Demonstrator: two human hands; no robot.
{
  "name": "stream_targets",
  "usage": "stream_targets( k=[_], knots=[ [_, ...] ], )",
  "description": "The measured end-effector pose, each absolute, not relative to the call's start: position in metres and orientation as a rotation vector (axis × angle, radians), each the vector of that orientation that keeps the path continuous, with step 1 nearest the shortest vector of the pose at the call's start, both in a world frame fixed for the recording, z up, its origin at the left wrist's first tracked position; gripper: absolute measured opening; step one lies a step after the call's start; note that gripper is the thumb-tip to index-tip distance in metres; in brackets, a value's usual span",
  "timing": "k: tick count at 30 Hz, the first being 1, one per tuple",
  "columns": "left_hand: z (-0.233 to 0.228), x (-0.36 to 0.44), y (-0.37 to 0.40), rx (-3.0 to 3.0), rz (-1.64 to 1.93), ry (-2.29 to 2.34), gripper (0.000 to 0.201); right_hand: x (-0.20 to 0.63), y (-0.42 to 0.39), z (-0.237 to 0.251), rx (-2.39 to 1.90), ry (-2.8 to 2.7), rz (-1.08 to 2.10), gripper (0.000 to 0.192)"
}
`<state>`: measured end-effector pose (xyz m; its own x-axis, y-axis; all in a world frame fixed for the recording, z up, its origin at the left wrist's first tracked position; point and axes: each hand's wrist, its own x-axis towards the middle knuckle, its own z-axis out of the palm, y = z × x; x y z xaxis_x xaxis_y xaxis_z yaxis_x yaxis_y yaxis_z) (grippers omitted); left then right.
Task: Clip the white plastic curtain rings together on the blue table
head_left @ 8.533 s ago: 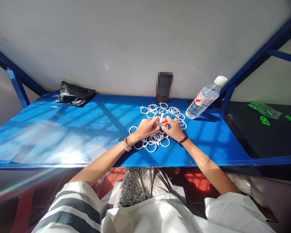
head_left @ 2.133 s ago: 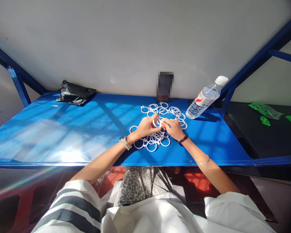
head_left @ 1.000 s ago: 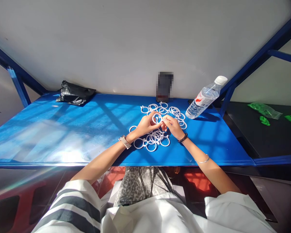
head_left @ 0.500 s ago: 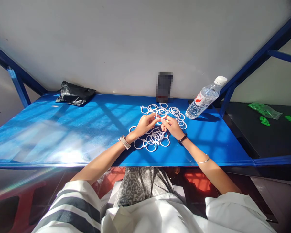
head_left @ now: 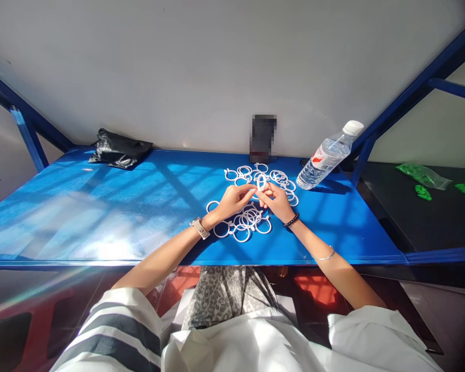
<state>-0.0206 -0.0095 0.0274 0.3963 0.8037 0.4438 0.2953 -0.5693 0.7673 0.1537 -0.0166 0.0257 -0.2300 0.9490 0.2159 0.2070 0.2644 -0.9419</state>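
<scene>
Over the middle of the blue table, my left hand and my right hand come together fingertip to fingertip. Between them a white plastic curtain ring stands up, turned partly edge-on. The right thumb and fingers grip its lower side, while the left thumb and forefinger pinch at its lower left. Just what the left fingertips hold there is too small to see clearly. One pile of similar white rings lies nearer to me, below the hands. Another group of rings is spread beyond them, partly hidden by the right hand.
A clear water bottle with a white cap stands at the right back. Against the wall leans a blurred dark object. At the back left lies a black plastic bag. Green pieces in a clear bag are on the dark surface at right.
The held ring has turned from facing me to partly edge-on and shifted slightly right. My right fingers have changed their grip on it; the loose rings have stayed put.
</scene>
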Motion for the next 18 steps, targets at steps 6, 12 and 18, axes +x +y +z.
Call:
stream_targets(
  k=[6, 12, 18],
  knots=[
    [0.0307, -0.0200, -0.0124, 2.044, 1.059, 0.942, 0.042, 0.1550, -0.0171, 0.0252, -1.106, -1.692, 0.944, 0.033],
    [0.0291, -0.0191, -0.0119, 2.080, 1.060, 0.915, 0.039, 0.1579, -0.0155, 0.0223, -1.133, -1.797, 0.757, 0.025],
    [0.0277, -0.0181, -0.0106, 2.109, 1.089, 0.918, 0.042, 0.1582, -0.0169, 0.0234, -1.146, -1.859, 0.617, 0.020]
  ],
)
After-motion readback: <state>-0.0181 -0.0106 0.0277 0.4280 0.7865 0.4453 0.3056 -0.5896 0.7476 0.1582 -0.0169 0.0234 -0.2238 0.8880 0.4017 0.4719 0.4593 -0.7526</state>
